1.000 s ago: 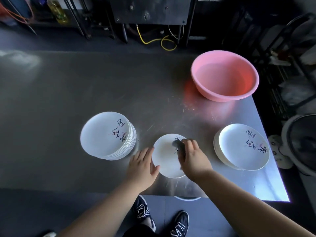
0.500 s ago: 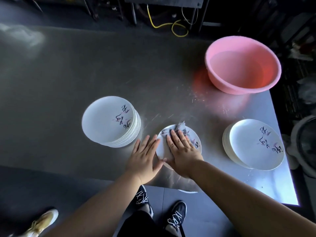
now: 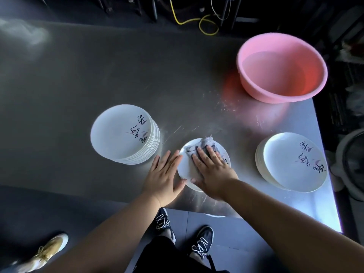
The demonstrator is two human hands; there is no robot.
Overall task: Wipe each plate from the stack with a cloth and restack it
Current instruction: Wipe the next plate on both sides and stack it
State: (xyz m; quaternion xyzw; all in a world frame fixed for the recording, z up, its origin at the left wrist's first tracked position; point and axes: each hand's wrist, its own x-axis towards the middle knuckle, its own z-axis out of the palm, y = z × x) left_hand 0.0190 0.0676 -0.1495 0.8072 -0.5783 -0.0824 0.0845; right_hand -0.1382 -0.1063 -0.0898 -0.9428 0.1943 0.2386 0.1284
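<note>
A single white plate [image 3: 186, 170] lies on the metal table near its front edge. My right hand [image 3: 211, 170] lies flat on it with straight fingers, pressing a grey cloth [image 3: 205, 143] onto the plate. My left hand [image 3: 164, 177] rests flat against the plate's left rim, fingers straight. A tall stack of white plates [image 3: 126, 134] with black lettering stands to the left. A lower stack of the same plates [image 3: 293, 161] stands to the right.
A pink basin [image 3: 282, 67] sits at the table's back right corner. The steel table [image 3: 98, 75] stretches away to the left and back. Below the front edge are my black shoes [image 3: 201, 243] and another person's tan shoe [image 3: 47, 251]. A fan [image 3: 352, 164] stands right of the table.
My right hand went from bunching the cloth at the plate's far side to lying flat over it, then slid slightly toward the plate's middle. My left hand stays at the left rim.
</note>
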